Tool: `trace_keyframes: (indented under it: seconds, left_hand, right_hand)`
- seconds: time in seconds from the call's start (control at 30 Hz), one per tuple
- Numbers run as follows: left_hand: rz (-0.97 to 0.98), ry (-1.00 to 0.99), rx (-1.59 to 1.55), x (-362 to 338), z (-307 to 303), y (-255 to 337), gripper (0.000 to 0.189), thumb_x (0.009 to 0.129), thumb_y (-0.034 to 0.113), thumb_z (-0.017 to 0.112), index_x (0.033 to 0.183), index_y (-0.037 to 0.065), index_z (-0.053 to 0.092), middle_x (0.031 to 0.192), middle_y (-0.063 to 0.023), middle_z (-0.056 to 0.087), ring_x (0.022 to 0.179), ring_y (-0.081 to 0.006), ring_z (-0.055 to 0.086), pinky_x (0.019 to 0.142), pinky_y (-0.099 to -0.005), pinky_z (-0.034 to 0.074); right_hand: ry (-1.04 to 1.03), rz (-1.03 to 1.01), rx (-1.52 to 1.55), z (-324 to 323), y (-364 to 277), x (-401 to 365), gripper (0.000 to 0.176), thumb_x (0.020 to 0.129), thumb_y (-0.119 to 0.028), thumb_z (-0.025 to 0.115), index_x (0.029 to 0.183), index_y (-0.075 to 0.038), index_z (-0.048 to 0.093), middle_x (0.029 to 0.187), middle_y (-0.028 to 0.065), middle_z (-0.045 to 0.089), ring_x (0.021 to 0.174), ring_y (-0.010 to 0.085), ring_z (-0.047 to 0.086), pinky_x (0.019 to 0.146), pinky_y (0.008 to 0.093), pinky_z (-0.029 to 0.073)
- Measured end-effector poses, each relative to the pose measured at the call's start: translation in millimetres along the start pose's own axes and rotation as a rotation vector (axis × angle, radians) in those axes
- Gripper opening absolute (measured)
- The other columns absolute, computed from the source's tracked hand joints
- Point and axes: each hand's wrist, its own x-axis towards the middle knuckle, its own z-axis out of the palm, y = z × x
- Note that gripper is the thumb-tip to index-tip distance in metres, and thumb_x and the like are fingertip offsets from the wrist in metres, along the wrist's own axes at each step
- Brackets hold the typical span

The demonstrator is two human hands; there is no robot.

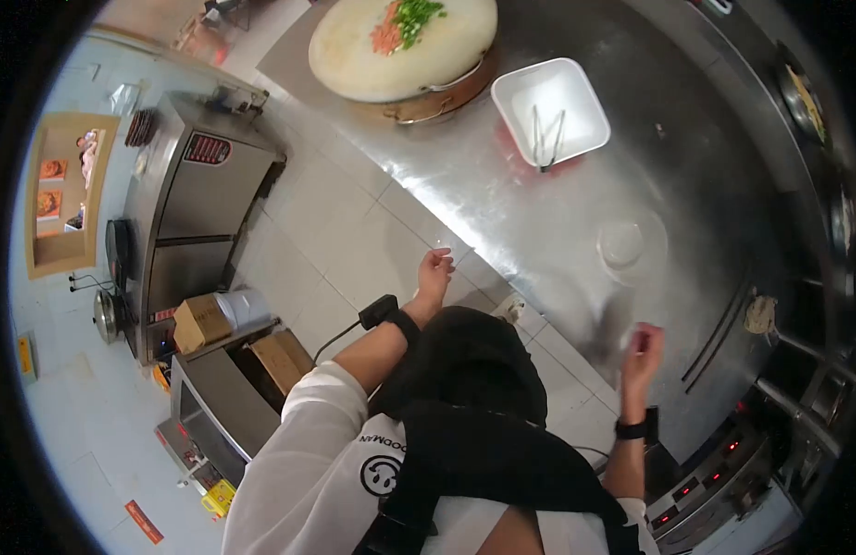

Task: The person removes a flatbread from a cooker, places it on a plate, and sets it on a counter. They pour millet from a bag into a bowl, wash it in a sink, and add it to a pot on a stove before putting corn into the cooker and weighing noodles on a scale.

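Beside the steel table's front edge, my left hand (435,276) is raised over the floor, its fingers curled together. A small pale glint shows at its fingertips, too small to identify. My right hand (642,361) is over the right part of the steel table (548,250), bent at the fingers and smeared by motion; its reddish fingertips hide whether anything is held. A clear round item (620,245) lies on the table above my right hand. Farther back stands a white square tub (576,102) with a wire whisk (546,139) inside.
A large round board (354,46) with chopped orange and green food rests on a wide metal pot at the back. Dark chopsticks (718,333) lie at the right, near stove fittings. Steel cabinets (206,190) and cardboard boxes (201,324) stand at the left.
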Motion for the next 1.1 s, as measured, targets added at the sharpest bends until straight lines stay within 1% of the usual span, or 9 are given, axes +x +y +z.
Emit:
trace_keyframes:
  seconds: [0.07,0.17,0.33,0.53,0.6,0.87,0.93,1.0,1.1]
  left_hand:
    - [-0.08,-0.005,0.047,27,-20,-35,0.024,0.083,0.01,0.052,0.106,0.006,0.051,0.094,-0.0055,0.055,0.08,-0.0144,0.053,0.067,-0.0276,0.044]
    - [0.203,0.002,0.277,84,-22,-73,0.049,0.073,0.008,0.065,0.116,0.001,0.043,0.109,-0.0131,0.05,0.094,-0.0231,0.052,0.077,-0.032,0.045]
    - [0.584,0.116,0.445,115,11,-61,0.095,0.056,0.009,0.074,0.129,-0.01,0.017,0.127,-0.0259,0.032,0.12,-0.0378,0.029,0.101,-0.0395,0.026]
    - [0.658,0.251,0.505,120,28,-47,0.099,0.057,0.004,0.07,0.131,-0.009,0.005,0.135,-0.0281,0.014,0.126,-0.0394,0.017,0.105,-0.036,0.018]
    - [0.68,0.272,0.39,129,23,-32,0.097,0.058,0.002,0.068,0.131,-0.009,0.005,0.136,-0.0287,0.012,0.127,-0.0396,0.016,0.106,-0.0352,0.017]
    - [0.706,0.293,0.191,115,11,-31,0.086,0.061,-0.006,0.06,0.132,-0.007,0.011,0.137,-0.025,0.017,0.124,-0.036,0.025,0.104,-0.0329,0.022]
    - [0.509,0.164,0.065,83,-31,-63,0.077,0.062,-0.008,0.057,0.13,-0.006,0.021,0.136,-0.0218,0.022,0.117,-0.0331,0.036,0.098,-0.031,0.03]
    - [0.54,0.232,0.195,37,-77,-90,0.07,0.063,-0.008,0.057,0.127,-0.004,0.028,0.132,-0.0193,0.029,0.113,-0.0301,0.04,0.094,-0.0301,0.034]
    - [0.455,0.169,0.307,-37,-138,-137,0.075,0.062,-0.005,0.062,0.128,-0.003,0.026,0.13,-0.0173,0.03,0.119,-0.0293,0.035,0.097,-0.0314,0.031]
  right_hand:
    - [-0.239,0.204,0.224,44,-49,-35,0.011,0.079,0.001,0.053,0.088,-0.004,0.053,0.079,0.0041,0.048,0.067,0.0112,0.045,0.059,0.0218,0.039]
    - [-0.436,0.461,0.279,83,-91,-97,0.008,0.083,-0.005,0.054,0.09,-0.002,0.053,0.076,0.0029,0.049,0.064,0.008,0.048,0.057,0.0211,0.04]
    - [-0.413,0.82,0.253,72,-122,-182,0.015,0.086,-0.007,0.05,0.099,-0.001,0.05,0.078,0.0029,0.049,0.065,0.0082,0.048,0.057,0.0215,0.042]
    - [-0.302,0.906,0.093,9,-129,-194,0.015,0.087,-0.009,0.05,0.101,-0.003,0.049,0.088,0.0039,0.05,0.072,0.0083,0.047,0.061,0.0215,0.041]
    - [-0.294,0.793,0.036,-5,-121,-193,0.013,0.088,-0.013,0.049,0.099,-0.005,0.048,0.078,-0.001,0.047,0.068,0.0059,0.044,0.059,0.0192,0.038]
    - [-0.338,0.691,0.051,37,-146,-128,0.01,0.086,-0.003,0.047,0.096,-0.002,0.049,0.08,0.0021,0.05,0.067,0.0067,0.047,0.057,0.0203,0.041]
    - [-0.358,0.711,0.177,69,-160,-108,0.01,0.086,-0.004,0.048,0.096,-0.002,0.05,0.079,0.0021,0.05,0.068,0.0078,0.047,0.06,0.0216,0.042]
    - [-0.339,0.784,0.507,107,-167,-93,0.014,0.085,-0.009,0.05,0.098,-0.003,0.05,0.083,0.0025,0.051,0.074,0.0098,0.049,0.067,0.0251,0.042]
    - [-0.256,1.15,0.864,175,-190,-63,0.02,0.083,-0.014,0.051,0.1,-0.003,0.05,0.091,0.0065,0.052,0.087,0.0168,0.05,0.079,0.0313,0.042]
